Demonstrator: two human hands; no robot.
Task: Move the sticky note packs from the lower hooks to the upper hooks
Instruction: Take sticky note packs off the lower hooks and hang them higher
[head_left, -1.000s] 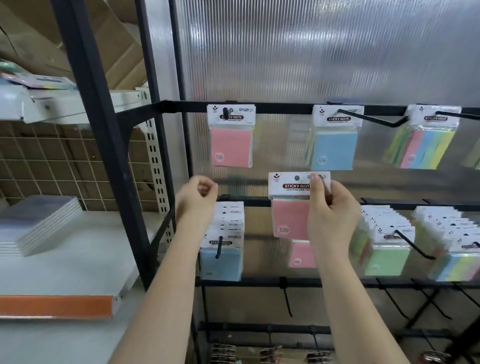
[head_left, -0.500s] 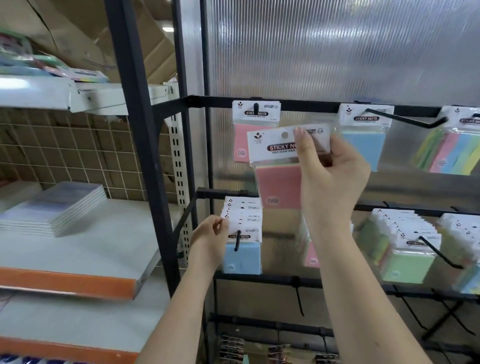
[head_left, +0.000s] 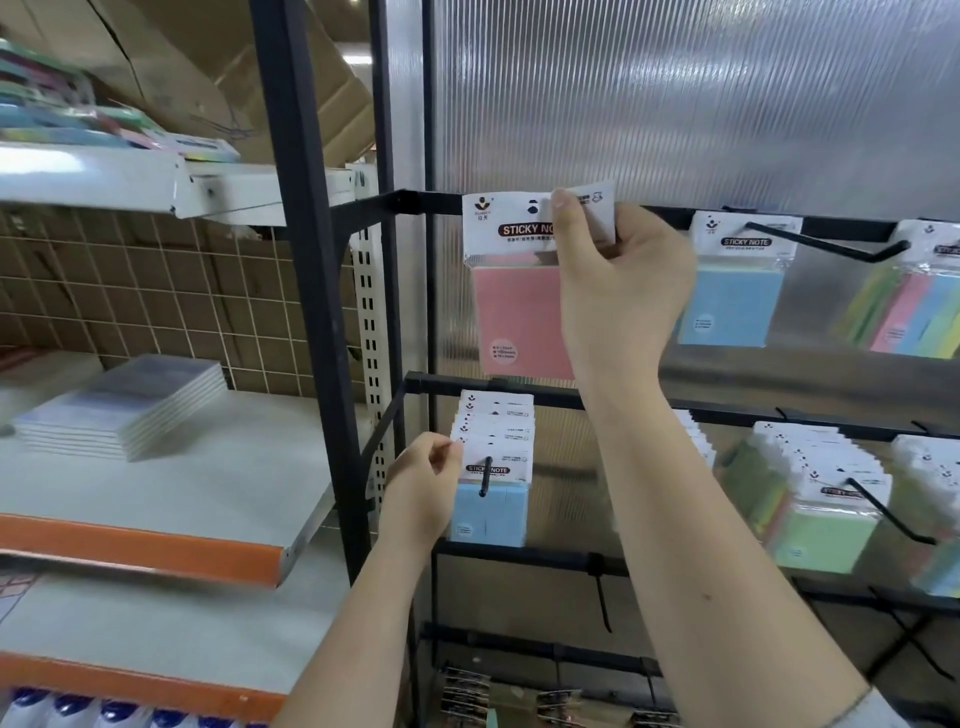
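Pink paper under clear film, with a white card header printed "STICKY NOTE": that is the pink sticky note pack (head_left: 519, 312) I hold in my right hand (head_left: 618, 291), pinched by the header between a finger laid over its front top edge and the rest of the hand curled behind it. I have it raised to the black metal upper rail (head_left: 431, 201), which runs out to the left from behind the header, and the pack hangs down to the left of my palm. The step in hand, as I judge it, is hanging this pack up top. The dark punched hole shows just left of my fingertip, but I cannot tell whether a hook has entered it, since the header covers whatever peg sits behind. Next I would need to line that hole up with the peg's tip, push the card straight back along it, then let go without dragging it off. Further right of this hand, a blue sticky note pack (head_left: 737, 291) already hangs on a black wire upper hook (head_left: 826, 248). Below, my left hand (head_left: 421, 493) pinches the left edge of the front header in the row of blue sticky note packs (head_left: 491, 467) on the black lower hook (head_left: 487, 475), just to the right of my fingertips; that front pack looks like the next one to come off, and it must slide forward over the upturned tip.
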